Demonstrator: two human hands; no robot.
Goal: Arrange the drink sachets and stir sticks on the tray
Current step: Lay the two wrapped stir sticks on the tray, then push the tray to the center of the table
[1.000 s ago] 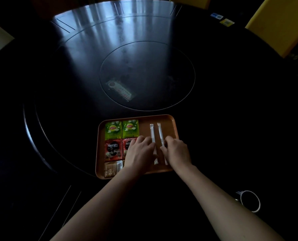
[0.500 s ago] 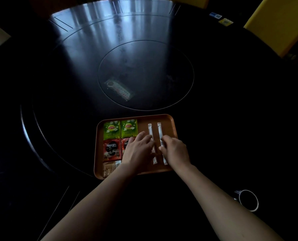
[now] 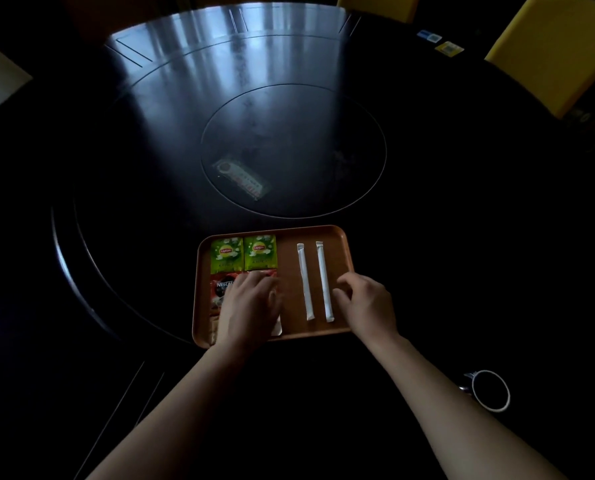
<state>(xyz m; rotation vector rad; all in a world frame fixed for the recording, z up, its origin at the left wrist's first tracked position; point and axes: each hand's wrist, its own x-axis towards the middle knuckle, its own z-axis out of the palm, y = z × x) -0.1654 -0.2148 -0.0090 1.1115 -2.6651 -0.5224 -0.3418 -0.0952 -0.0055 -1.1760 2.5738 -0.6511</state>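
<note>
From the head camera I look down on a dark round table (image 3: pixel 462 271) with an orange tray (image 3: pixel 289 282) near its front edge. On the tray's left half, two green Lipton sachets (image 3: pixel 243 253) lie side by side along the far edge, touching each other, and directly below them sit red Nescafé sachets (image 3: pixel 221 289), only the left one showing much of its face. My left hand (image 3: pixel 249 306) lies flat, palm down, over those red sachets, fingers together and stretched out, pressing rather than pinching; I cannot tell whether anything is caught beneath it. A pale sachet corner (image 3: pixel 278 329) pokes out by its wrist, and a brownish sachet (image 3: pixel 214 330) shows at the tray's near left corner. On the right half, two white wrapped stir sticks (image 3: pixel 305 282) lie parallel, pointing away from me, a little apart. My right hand (image 3: pixel 367 299) rests at the tray's right edge, fingers loosely curled and holding nothing, the fingertips (image 3: pixel 337 293) just beside the right-hand stick; I cannot tell if they touch it. A white-rimmed mug (image 3: pixel 490 389) stands on the table to the right, well apart from the tray, and a yellow chair (image 3: pixel 559 46) stands beyond the table.
</note>
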